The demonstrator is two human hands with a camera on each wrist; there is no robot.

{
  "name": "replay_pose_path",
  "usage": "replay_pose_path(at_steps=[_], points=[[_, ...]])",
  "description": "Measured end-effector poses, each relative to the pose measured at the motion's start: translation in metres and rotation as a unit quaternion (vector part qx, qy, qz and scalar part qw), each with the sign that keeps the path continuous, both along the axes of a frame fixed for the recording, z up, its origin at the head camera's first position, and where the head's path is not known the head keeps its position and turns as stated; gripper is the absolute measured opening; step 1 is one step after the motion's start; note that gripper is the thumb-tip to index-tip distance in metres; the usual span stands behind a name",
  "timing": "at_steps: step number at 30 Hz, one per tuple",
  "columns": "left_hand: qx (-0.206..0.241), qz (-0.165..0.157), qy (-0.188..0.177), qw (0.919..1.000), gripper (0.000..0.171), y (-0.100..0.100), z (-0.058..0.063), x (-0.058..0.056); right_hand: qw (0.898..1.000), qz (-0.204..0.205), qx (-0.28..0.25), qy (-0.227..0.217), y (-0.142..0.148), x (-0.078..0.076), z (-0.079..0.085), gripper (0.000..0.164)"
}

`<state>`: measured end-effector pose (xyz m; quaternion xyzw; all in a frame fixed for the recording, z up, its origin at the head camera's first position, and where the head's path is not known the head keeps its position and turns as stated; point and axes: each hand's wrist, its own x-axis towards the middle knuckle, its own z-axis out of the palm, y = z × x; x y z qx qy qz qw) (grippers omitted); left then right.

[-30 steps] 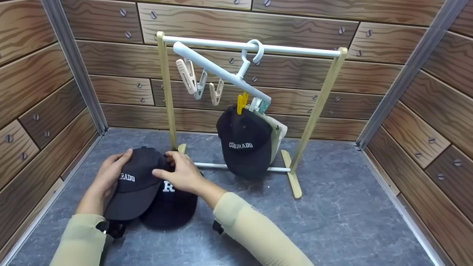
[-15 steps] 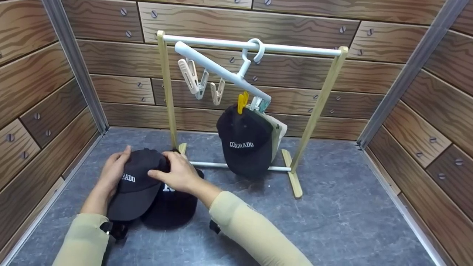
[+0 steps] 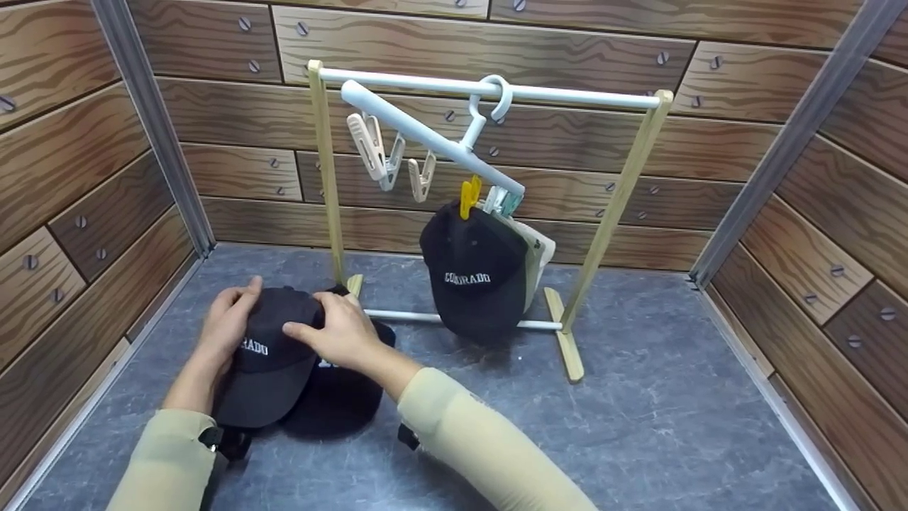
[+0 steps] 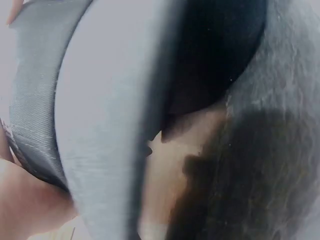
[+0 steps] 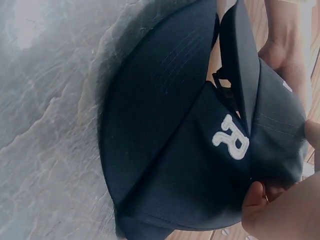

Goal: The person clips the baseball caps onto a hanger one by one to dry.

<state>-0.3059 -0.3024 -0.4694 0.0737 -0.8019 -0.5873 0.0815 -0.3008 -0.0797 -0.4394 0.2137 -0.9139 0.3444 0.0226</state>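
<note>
A black baseball cap with white letters ending in "RADO" is held up between both hands. My left hand grips its left side, with the thumb along the crown and the fingers hidden behind. My right hand pinches the right side of the crown, thumb in front; curled fingertips show in the right wrist view. Partly behind it, a second black cap with a white letter R rests on the grey tabletop. In the left wrist view, the held cap's brim fills much of the picture, blurred.
Behind stands a wooden rack with a white top bar. A tilted white hanger carries several clothespins. From its low end hang a black COLORADO cap, under a yellow clothespin, and a pale item.
My right hand has shifted slightly left onto the held cap, and the letter R on the cap behind is now mostly covered in the head view. The rack's load looks unchanged.
</note>
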Motion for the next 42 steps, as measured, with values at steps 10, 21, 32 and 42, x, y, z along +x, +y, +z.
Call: replay_pose_path(at_steps=[10, 21, 32, 42], points=[[-0.016, 0.023, 0.036, 0.9989, 0.074, 0.006, 0.003, 0.003, 0.998, -0.01, -0.057, -0.015, -0.002, 0.001, 0.003, 0.066], [-0.035, 0.04, 0.07, 0.9961, 0.057, 0.012, 0.012, 0.008, 0.981, 0.013, -0.18, -0.074, -0.004, 0.007, 0.009, 0.033], [-0.076, 0.031, 0.085, 0.993, 0.053, 0.021, 0.025, 0.015, 0.951, 0.034, -0.278, -0.129, 0.007, 0.007, 0.015, 0.023], [-0.1, -0.01, 0.111, 0.9887, 0.051, 0.037, 0.043, 0.019, 0.962, 0.036, -0.259, -0.083, 0.029, 0.007, 0.027, 0.018]])
